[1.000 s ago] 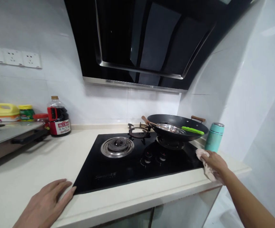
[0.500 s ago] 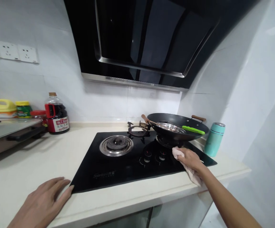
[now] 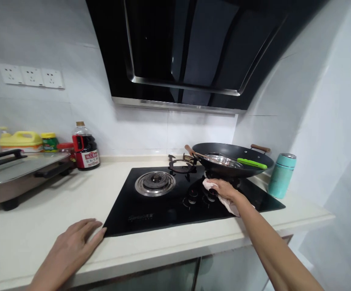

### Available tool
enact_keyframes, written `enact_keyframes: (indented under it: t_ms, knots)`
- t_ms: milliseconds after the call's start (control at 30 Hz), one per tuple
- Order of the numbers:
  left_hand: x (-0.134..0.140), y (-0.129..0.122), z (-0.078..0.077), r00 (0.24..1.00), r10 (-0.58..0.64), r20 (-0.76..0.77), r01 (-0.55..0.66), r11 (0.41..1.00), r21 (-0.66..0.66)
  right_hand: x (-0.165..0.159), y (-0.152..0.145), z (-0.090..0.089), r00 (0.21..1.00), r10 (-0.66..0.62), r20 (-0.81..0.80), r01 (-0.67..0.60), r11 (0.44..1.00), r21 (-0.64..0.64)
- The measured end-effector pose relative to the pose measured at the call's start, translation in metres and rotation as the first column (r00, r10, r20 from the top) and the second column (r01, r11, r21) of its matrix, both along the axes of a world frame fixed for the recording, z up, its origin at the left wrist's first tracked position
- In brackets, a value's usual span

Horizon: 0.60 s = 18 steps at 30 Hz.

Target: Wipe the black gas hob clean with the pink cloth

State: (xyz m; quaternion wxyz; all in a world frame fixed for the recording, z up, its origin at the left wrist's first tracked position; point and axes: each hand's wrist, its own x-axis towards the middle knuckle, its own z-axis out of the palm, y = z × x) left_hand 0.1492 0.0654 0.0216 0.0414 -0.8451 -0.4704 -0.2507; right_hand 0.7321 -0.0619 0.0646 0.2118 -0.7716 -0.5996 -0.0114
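My right hand point(image 3: 225, 189) is closed on a pale pink cloth point(image 3: 230, 206), pressed to the black glass stove point(image 3: 166, 216) by the control knobs point(image 3: 193, 195). The cloth's loose end trails toward the stove's front edge. Resting flat on the counter, my left hand point(image 3: 75, 242) has its fingers apart, their tips at the stove's front left corner. A black wok point(image 3: 233, 150) sits over the right burner, just beyond my right hand. Inside it are a metal dish point(image 3: 222, 160) and a green-handled utensil point(image 3: 252, 163). The left burner point(image 3: 155, 183) has its pan support off.
A loose pan support point(image 3: 181, 165) lies at the stove's back. A turquoise flask point(image 3: 282, 176) stands right of the wok. Left on the counter are a dark sauce bottle point(image 3: 86, 147) and a lidded electric pan point(image 3: 20, 182). A black range hood point(image 3: 175, 52) hangs above.
My right hand has slid the cloth leftward along the stove toward the knobs and the wok's underside. My left hand stays by the stove's corner. The view has turned slightly left.
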Motion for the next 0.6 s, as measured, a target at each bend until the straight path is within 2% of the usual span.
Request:
enact_keyframes:
  t_ms: [200, 400, 500, 600]
  knots:
    - [0.002, -0.003, -0.001, 1.000, -0.004, 0.004, 0.004, 1.000, -0.015, -0.025, -0.050, -0.009, 0.981, -0.131, 0.141, 0.138, 0.990, -0.041]
    - [0.009, -0.011, 0.002, 0.999, -0.014, 0.031, 0.014, 1.000, -0.009, -0.070, -0.088, -0.017, 0.925, -0.264, 0.274, 0.280, 0.960, -0.020]
    - [0.011, -0.015, 0.002, 0.999, -0.021, 0.045, 0.022, 1.000, -0.019, -0.097, -0.099, -0.022, 0.911, -0.246, 0.331, 0.261, 0.965, 0.002]
    - [0.011, -0.017, 0.002, 0.997, -0.044, 0.063, 0.046, 0.999, -0.029, -0.118, -0.101, -0.025, 0.924, -0.160, 0.348, 0.163, 0.986, 0.020]
